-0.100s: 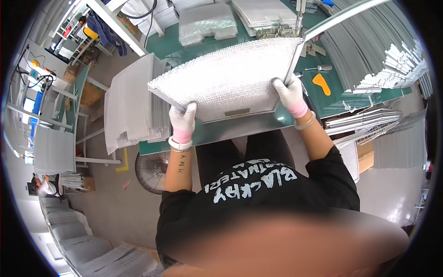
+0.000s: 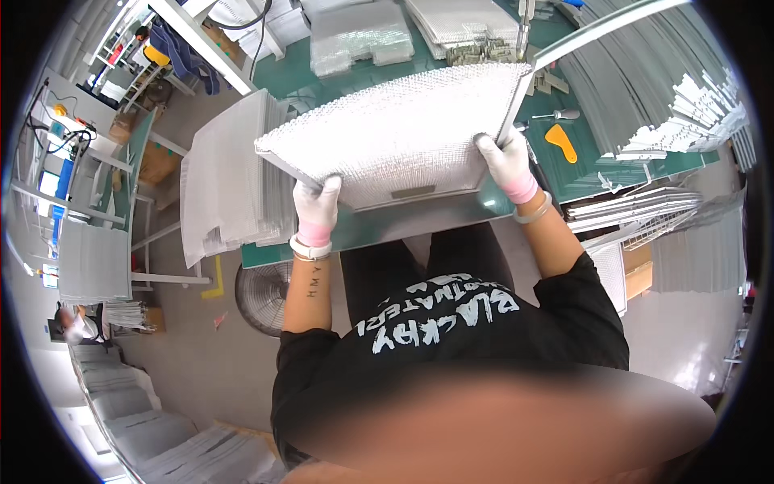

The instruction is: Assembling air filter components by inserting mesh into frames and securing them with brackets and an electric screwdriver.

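Note:
A silvery metal mesh filter panel [image 2: 395, 133] with a thin metal frame is tilted above the green worktable [image 2: 435, 216]. My left hand [image 2: 317, 206], in a white glove with a pink cuff, grips the panel's near left corner with the thumb on top. On the right side, my right hand [image 2: 508, 165] clasps the frame, its thumb pressed on the mesh. Behind the panel, the other fingers of both hands are mostly hidden. A small dark rectangular patch [image 2: 414, 192] shows along the panel's near edge.
Stacked mesh sheets [image 2: 230, 173] stand at the left; more sheets [image 2: 361, 40] lie at the back. A yellow scraper [image 2: 561, 143] and a screwdriver [image 2: 564, 115] rest to the right, before piled frame strips [image 2: 645, 89]. A floor fan [image 2: 264, 294] stands below. Another person [image 2: 72, 323] is far left.
The panel and my left hand have shifted very slightly left and up in the picture. My grip on the panel looks the same.

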A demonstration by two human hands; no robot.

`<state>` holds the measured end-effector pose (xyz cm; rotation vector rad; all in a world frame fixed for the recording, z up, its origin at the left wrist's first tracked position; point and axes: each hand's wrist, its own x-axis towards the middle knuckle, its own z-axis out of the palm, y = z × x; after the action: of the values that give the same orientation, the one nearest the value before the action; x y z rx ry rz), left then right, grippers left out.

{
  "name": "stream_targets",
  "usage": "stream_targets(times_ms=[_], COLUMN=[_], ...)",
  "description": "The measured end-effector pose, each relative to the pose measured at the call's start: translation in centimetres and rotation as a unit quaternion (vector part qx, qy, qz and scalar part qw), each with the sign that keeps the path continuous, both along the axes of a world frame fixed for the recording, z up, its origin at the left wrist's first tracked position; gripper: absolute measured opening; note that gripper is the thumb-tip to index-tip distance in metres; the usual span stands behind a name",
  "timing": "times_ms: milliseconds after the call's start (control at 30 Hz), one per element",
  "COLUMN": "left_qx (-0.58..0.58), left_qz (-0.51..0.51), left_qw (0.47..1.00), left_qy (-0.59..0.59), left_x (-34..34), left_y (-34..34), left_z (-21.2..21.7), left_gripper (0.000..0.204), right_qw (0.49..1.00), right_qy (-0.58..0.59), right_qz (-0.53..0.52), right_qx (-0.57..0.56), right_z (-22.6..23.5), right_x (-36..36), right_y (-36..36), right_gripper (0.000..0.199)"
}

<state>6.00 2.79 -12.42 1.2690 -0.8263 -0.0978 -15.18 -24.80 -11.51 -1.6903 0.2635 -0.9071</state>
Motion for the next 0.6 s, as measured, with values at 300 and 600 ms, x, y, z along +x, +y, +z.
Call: stream_targets(times_ms=[300,600], left_qx=[0.204,-0.067], left_qz=[-0.142,-0.033], left_qw=[0.966,0.976], left_qy=[0.072,0.205], left_x=[1.9,1.3], left_y=[1.3,-4.0], left_z=[-3.9,-3.6], left_gripper=[0.054,0.058], right_qw=[0.963,0.963], right_qy=[0.166,0.114], right_qz=[0.206,0.161], right_qx=[0.050,-0.186], right_z=[-2.1,5.8], right_x=[-0.8,0.3], right_y=[-1.4,5.0], right_gripper=[0.049,0.047])
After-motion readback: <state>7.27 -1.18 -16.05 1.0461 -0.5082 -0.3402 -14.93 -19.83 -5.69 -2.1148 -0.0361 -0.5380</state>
